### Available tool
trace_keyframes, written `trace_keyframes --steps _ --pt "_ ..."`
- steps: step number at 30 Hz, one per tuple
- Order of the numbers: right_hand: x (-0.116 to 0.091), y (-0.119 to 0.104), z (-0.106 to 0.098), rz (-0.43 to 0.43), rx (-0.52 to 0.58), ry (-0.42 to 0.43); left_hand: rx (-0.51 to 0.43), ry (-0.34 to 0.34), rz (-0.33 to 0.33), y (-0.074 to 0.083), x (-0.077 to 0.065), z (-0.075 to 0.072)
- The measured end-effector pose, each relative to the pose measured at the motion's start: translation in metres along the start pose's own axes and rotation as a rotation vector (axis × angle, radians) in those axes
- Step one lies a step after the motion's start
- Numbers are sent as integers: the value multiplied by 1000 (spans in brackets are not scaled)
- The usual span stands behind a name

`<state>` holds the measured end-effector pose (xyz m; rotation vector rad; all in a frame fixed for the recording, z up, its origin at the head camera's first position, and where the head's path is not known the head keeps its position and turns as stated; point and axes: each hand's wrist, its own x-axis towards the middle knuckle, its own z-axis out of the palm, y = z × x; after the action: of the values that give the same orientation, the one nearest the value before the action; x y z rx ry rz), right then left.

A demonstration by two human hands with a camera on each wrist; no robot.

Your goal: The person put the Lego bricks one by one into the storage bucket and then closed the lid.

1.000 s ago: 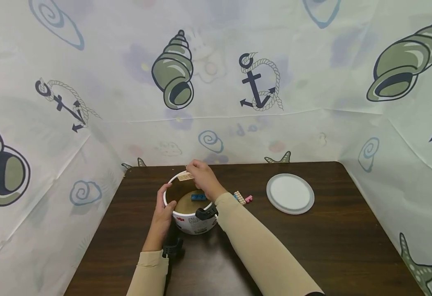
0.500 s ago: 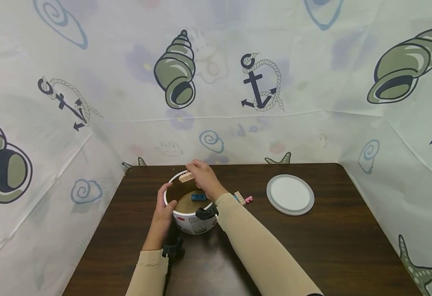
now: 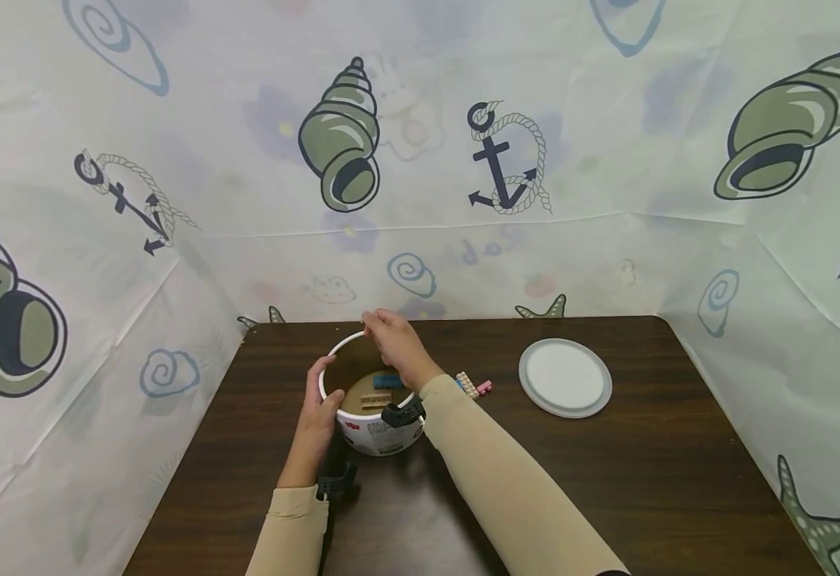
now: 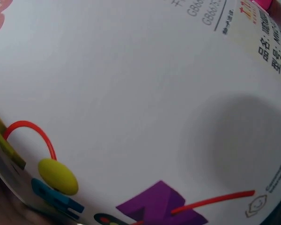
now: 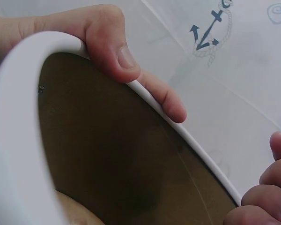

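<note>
My left hand (image 3: 315,408) grips the left rim of a round white bucket (image 3: 380,438) with a brown inside and a tilted opening. In the right wrist view, that left hand (image 5: 107,44) has its thumb inside the rim. Within the bucket lie a blue toy brick (image 3: 387,382) and a beige toy brick (image 3: 376,400). Over the far right rim, my right hand (image 3: 400,344) has its fingers loosely curled, with nothing seen between them. Some of the right hand's fingers (image 5: 267,197) show at the lower right of its wrist view. The printed bucket side (image 4: 131,93) fills the left wrist view.
A beige brick (image 3: 466,384) and a pink brick (image 3: 485,387) lie beyond my right forearm, partly hidden, with a bit of blue beside them. A round white lid (image 3: 566,378) rests on the dark wooden table (image 3: 650,480). A printed cloth (image 3: 420,160) surrounds the table's back and sides.
The beige brick has left my right hand's fingers and now lies on the bucket's bottom near the blue brick. My left hand keeps its grip on the rim.
</note>
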<state>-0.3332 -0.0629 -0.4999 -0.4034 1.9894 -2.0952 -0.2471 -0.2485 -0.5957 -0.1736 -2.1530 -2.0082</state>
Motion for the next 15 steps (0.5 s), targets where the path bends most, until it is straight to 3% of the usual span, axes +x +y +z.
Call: trace_keyframes --steps 10,15 --pt "-2 -4 3 1 1 13 -1 3 -2 -1 -1 -2" --pt "-5 -1 1 -109 -83 57 -7 -3 -6 0 0 -1"
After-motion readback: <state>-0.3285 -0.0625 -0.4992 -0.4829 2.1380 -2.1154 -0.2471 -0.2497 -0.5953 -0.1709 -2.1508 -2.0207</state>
